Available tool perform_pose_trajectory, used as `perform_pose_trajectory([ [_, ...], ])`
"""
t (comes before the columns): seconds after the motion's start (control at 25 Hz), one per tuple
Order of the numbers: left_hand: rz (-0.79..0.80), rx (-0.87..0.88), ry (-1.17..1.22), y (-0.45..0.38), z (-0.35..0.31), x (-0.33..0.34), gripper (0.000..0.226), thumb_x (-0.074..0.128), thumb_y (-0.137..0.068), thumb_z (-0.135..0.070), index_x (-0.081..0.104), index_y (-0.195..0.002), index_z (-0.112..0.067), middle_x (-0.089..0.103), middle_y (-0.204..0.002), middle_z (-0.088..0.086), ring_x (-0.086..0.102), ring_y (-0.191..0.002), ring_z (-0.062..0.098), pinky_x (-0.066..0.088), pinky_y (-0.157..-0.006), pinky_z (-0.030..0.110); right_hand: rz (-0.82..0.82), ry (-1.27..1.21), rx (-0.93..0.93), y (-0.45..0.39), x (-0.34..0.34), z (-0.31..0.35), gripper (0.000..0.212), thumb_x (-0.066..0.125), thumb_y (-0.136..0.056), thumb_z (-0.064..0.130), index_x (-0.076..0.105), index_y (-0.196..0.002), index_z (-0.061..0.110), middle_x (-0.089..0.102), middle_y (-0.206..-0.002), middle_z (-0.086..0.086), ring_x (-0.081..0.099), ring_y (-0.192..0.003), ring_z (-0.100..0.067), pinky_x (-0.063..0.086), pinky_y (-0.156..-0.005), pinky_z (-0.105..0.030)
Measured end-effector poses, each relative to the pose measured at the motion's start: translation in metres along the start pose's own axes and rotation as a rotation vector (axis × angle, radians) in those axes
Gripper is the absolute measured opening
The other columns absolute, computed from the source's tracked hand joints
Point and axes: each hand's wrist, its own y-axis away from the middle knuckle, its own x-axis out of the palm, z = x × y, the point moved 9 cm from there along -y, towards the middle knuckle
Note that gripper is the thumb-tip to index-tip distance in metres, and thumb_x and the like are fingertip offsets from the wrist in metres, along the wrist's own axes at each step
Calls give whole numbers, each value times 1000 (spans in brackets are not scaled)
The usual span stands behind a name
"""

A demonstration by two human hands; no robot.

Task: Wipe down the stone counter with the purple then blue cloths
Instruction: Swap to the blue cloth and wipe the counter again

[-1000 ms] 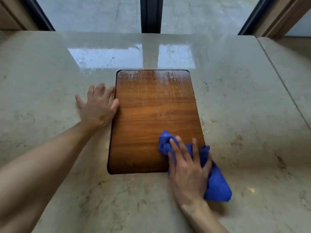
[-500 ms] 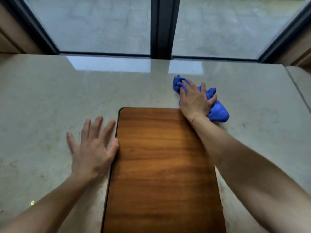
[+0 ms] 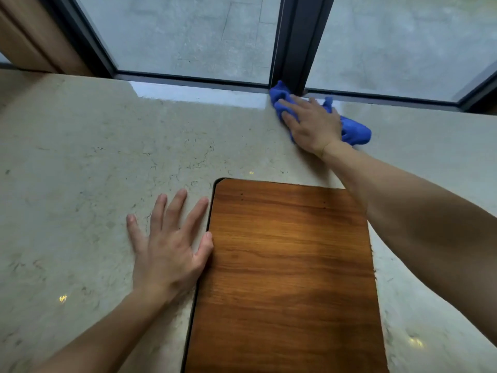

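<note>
The fingers [image 3: 289,118] of the right hand [image 3: 313,126] lie spread and flat, pressing the bunched blue cloth [image 3: 352,131] down on the stone table [image 3: 94,157] at its far edge, where the cloth's tip touches the foot of the dark window post [image 3: 301,41]. The left hand [image 3: 169,251] rests palm-down on the table with fingers splayed and holding nothing, its thumb against the left edge of the wooden board [image 3: 287,278] lying near the front.
</note>
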Motion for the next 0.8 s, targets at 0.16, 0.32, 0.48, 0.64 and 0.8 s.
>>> perform_pose_trajectory([
  [0.16,-4,11,23,-1,-1,0,66,16,-90,-66,7,-153,-50,2,-166,-10,-6,-153,17,-4,-115,70,39,-2,-83,74,11,21,47,21,-102,56,27,-149,51,23,-161,17,15,-150,-19,10,-116,-62],
  [0.32,-33,33,-4,1,0,2,64,17,-91,-66,6,-152,-50,5,-165,-8,-1,-153,20,-1,-113,73,42,-44,-72,176,28,43,44,26,-103,54,33,-146,50,28,-158,20,19,-149,-14,8,-118,-57],
  [0.48,-46,51,38,7,-1,-3,61,24,-92,-62,15,-151,-48,10,-166,-6,3,-153,21,-2,-113,72,-27,0,-48,310,47,89,41,35,-102,50,46,-141,47,41,-152,19,31,-145,-12,18,-116,-56],
  [0.64,-57,149,92,41,1,-10,55,33,-94,-55,34,-146,-40,25,-161,0,14,-150,24,6,-112,71,-83,-14,-88,448,66,134,44,32,-99,50,56,-135,41,50,-146,15,42,-140,-17,27,-113,-58],
  [0.8,-90,193,15,97,16,-20,45,37,-94,-50,46,-135,-33,37,-151,0,23,-146,23,17,-111,66,-116,44,-77,549,69,170,43,35,-100,50,60,-133,39,53,-143,14,51,-132,-18,42,-103,-56],
])
